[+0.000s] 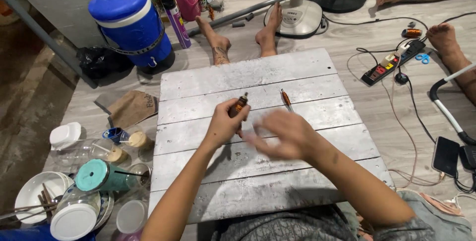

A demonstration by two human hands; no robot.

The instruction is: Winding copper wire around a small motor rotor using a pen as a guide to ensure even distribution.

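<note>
Left hand [224, 124] closed around small brown cylindrical part [239, 105], raised over grey plank board [258, 72] | right hand [287, 134] blurred, fingers spread, holding nothing | orange-handled tool [286, 99] lies just beyond | part looks light, rigid, smooth, likely slippery; best held mid-body.

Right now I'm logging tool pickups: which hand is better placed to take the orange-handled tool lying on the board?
Right. The right hand is empty and lies just below the orange-handled tool, while the left hand already grips a small brown cylinder.
</note>
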